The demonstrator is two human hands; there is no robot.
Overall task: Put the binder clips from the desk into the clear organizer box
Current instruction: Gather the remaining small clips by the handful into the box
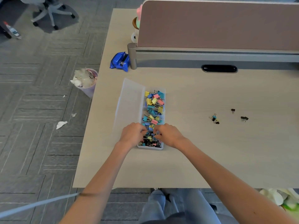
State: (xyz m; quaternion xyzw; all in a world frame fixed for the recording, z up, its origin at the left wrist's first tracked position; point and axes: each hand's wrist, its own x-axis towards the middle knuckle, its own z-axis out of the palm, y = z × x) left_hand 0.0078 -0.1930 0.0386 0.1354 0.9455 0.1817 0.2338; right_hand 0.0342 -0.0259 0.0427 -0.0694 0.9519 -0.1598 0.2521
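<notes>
left hand [131,134], right hand [169,135]: fingers were curled in overfull clear plastic organizer box [150,147], pinch unclear; coloured binder clips [154,101] could've spilled.

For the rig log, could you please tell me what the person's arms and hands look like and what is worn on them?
Both arms are bare, with no sleeves in view. The left hand and right hand wear no gloves or watch. A thin dark band seems to circle the left forearm, where a pale blue strap meets it.
</notes>
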